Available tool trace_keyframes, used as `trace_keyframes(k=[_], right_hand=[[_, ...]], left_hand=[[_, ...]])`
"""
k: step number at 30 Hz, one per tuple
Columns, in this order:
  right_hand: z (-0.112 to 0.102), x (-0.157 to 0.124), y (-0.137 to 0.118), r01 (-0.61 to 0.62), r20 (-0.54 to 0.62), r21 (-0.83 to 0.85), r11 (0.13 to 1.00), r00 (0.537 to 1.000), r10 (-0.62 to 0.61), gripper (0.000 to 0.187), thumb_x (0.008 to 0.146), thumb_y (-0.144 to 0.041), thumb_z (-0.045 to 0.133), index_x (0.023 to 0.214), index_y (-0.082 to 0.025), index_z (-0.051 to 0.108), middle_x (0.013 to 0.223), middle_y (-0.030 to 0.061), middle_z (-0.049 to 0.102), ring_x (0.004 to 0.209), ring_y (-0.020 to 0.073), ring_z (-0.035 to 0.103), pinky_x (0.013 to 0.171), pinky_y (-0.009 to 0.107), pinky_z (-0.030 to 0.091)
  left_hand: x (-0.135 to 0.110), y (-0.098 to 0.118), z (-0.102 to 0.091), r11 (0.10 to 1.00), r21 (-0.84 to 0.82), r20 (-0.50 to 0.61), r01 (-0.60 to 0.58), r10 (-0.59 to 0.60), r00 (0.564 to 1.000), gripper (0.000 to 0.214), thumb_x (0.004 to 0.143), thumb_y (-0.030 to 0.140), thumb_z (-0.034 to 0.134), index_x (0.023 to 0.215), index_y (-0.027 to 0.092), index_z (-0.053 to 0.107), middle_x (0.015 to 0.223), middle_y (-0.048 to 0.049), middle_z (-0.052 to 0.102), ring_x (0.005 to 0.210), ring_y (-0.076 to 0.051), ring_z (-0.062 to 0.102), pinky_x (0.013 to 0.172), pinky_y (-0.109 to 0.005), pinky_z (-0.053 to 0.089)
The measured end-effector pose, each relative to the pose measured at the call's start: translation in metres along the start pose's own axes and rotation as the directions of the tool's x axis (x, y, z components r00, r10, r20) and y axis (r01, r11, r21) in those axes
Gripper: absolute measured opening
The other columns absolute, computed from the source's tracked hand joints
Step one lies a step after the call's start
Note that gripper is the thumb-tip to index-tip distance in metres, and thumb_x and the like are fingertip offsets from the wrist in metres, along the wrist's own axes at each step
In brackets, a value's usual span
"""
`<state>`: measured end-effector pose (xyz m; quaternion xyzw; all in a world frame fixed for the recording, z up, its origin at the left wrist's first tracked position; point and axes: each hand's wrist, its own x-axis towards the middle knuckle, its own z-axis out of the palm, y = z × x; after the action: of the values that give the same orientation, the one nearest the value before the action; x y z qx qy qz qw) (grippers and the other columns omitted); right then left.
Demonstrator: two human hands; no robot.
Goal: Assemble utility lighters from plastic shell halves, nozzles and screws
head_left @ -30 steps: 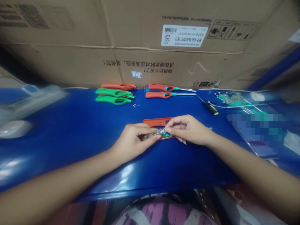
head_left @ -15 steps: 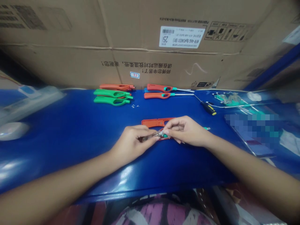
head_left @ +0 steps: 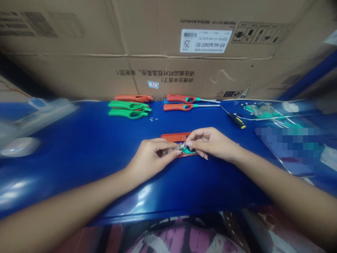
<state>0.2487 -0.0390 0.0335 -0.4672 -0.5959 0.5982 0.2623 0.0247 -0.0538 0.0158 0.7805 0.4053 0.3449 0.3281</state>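
My left hand (head_left: 147, 156) is closed round a translucent brownish lighter fuel tank (head_left: 170, 149), its metal-and-white tip pointing right. At that tip, my right hand (head_left: 214, 143) has thumb and forefinger pinched together; what lies between them is too small to make out. Under both hands is an orange lighter shell half (head_left: 181, 155) with turquoise parts and a thin white wire, partly covered. A second orange shell half (head_left: 172, 137) lies just behind, its right end hidden by my right hand.
Green handle shells (head_left: 126, 112) and orange ones (head_left: 131, 98) are stacked at the back left. Finished-looking orange lighters (head_left: 177, 107) lie beside them. A black-and-yellow screwdriver (head_left: 237, 121) and turquoise parts with metal rods (head_left: 273, 114) are at right. A cardboard wall (head_left: 158, 35) closes the back.
My right fingers have shifted slightly at the tank's tip, showing more of the turquoise part below. My left hand keeps its hold. The whole view has moved a little.
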Motion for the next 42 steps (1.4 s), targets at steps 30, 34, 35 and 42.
trace_keyframes(k=[30,34,35,42], right_hand=[[0.002,-0.002,0.003,0.019,-0.006,-0.119,0.993,1.000,-0.020,0.037,0.077,-0.047,0.076,0.094,-0.014,0.069,0.064,-0.0020,0.060,0.049,0.0074,0.054,0.043,0.019,0.045],[0.002,-0.002,0.001,0.015,-0.036,-0.134,0.991,0.999,-0.020,0.032,0.083,-0.043,0.071,0.095,-0.014,0.069,0.061,-0.0029,0.057,0.049,0.0070,0.051,0.042,0.018,0.045],[0.002,-0.003,0.000,0.014,-0.043,-0.134,0.991,0.999,-0.020,0.031,0.083,-0.042,0.070,0.095,-0.014,0.069,0.059,-0.0034,0.055,0.049,0.0071,0.051,0.041,0.018,0.044],[0.004,-0.003,-0.003,0.001,-0.051,-0.140,0.990,0.999,-0.009,0.023,0.085,-0.036,0.067,0.092,-0.014,0.068,0.054,-0.0047,0.053,0.047,0.0074,0.050,0.040,0.017,0.044]], left_hand=[[0.000,0.007,-0.014,0.969,0.196,0.053,-0.153,0.145,0.988,0.020,0.094,0.024,0.063,0.110,0.016,0.073,0.090,-0.0031,0.073,0.073,-0.012,0.063,0.067,-0.023,0.048],[0.000,0.010,-0.019,0.946,0.274,0.127,-0.173,0.143,0.982,0.015,0.093,0.024,0.064,0.101,0.016,0.074,0.094,-0.0045,0.073,0.085,-0.018,0.063,0.078,-0.030,0.050],[0.000,0.010,-0.020,0.938,0.296,0.148,-0.182,0.144,0.978,0.014,0.092,0.024,0.064,0.100,0.018,0.074,0.093,-0.0045,0.073,0.086,-0.019,0.062,0.079,-0.032,0.050],[-0.002,0.011,-0.022,0.948,0.289,0.197,-0.134,0.078,0.977,0.015,0.090,0.021,0.064,0.101,0.020,0.074,0.094,-0.0044,0.065,0.079,-0.016,0.062,0.072,-0.029,0.051]])
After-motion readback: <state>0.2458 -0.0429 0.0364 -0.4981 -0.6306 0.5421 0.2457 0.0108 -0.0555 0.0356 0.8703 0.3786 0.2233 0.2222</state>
